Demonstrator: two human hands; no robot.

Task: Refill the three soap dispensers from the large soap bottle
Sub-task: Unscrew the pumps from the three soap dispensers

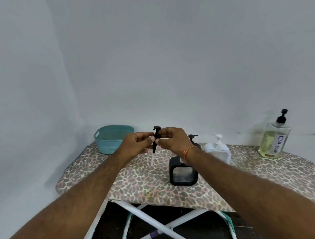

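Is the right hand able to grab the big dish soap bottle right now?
Probably not yet. The right hand and the left hand both hold the black pump, and the dish soap bottle stands far off right, though nothing blocks the way.

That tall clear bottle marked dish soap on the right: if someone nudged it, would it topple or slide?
The dish soap bottle looks fairly full of yellowish liquid, so it is probably heavy and steady. It stands tall on a soft patterned cover, so a high push might tip it. Its smooth clear wall may be slippery.
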